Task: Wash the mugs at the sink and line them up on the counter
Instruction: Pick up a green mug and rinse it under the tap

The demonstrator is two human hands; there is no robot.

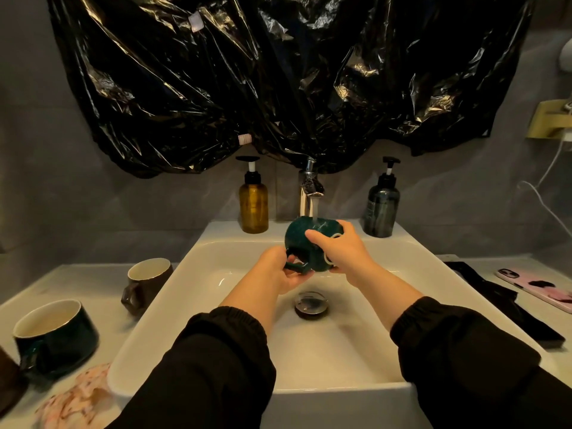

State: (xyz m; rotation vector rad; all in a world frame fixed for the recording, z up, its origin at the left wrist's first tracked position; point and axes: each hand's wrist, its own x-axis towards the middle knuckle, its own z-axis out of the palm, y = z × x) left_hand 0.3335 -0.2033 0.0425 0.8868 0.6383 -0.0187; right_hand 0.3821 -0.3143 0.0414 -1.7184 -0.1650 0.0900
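A dark green mug (299, 236) lies on its side under the running faucet (310, 184), over the white sink (192, 292). My left hand (280, 269) grips its handle from below. My right hand (342, 247) holds the mug's body near the rim, thumb across the top. Water falls onto the mug's side. On the counter to the left stand a brown mug (145, 283) and a dark green mug (55, 335), both upright. A third dark mug (7, 379) is cut off at the left edge.
An amber pump bottle (253, 205) and a dark pump bottle (382, 209) flank the faucet. A pink patterned cloth (77, 400) lies front left. A black cloth (501, 305) and a phone (538, 286) lie on the right counter. Black plastic covers the wall.
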